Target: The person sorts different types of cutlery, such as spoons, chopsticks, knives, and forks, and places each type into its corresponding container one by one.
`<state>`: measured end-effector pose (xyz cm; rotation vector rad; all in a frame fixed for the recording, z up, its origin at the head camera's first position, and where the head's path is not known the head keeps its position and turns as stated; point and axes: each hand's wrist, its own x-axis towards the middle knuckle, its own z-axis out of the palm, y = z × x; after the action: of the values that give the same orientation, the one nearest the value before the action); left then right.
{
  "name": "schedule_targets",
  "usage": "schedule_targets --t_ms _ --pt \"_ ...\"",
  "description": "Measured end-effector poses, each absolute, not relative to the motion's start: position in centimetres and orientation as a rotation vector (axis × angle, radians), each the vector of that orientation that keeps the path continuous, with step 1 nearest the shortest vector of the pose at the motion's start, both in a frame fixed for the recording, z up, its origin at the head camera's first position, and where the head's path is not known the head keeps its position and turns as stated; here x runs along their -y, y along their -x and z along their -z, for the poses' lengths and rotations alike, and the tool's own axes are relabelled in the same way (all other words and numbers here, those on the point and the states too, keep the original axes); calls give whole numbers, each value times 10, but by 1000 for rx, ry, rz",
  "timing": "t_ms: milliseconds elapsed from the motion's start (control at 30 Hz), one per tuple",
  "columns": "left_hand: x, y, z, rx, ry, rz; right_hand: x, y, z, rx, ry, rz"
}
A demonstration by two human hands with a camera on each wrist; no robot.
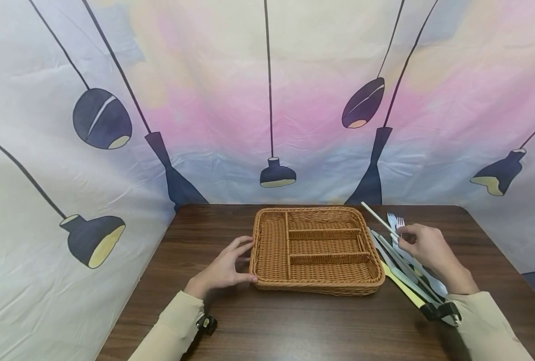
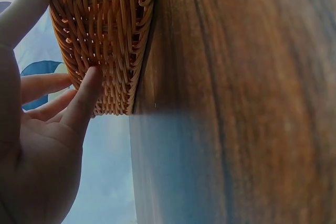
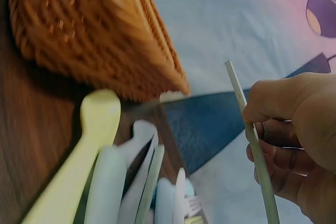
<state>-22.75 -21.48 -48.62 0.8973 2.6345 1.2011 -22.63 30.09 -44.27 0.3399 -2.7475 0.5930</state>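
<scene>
A brown wicker basket (image 1: 269,285) with several compartments sits on the table. My left hand (image 1: 224,265) rests against its left side, the thumb touching the front corner and the fingers spread along the wall. In the left wrist view those fingers (image 2: 86,95) are fairly straight against the weave (image 2: 105,35). Right of the basket, my right hand (image 1: 430,248) pinches a thin pale green chopstick (image 3: 261,174), raised above a pile of cutlery and tilted toward the back left. The chopstick's lower part is hidden by the hand in the head view.
The pile beside the basket holds a yellow-handled utensil (image 1: 405,286), pale green and grey pieces, and forks (image 1: 391,219) at the back. They overlap, partly under my right forearm. A dark wooden table (image 1: 294,326) meets a cloth backdrop (image 1: 231,100) printed with lamps.
</scene>
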Motion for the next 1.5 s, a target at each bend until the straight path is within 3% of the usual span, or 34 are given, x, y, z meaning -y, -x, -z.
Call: schedule_targets --t_ms 1500 --pt "216 228 490 -2613 -929 -1249 -182 246 421 2664 -608 -840"
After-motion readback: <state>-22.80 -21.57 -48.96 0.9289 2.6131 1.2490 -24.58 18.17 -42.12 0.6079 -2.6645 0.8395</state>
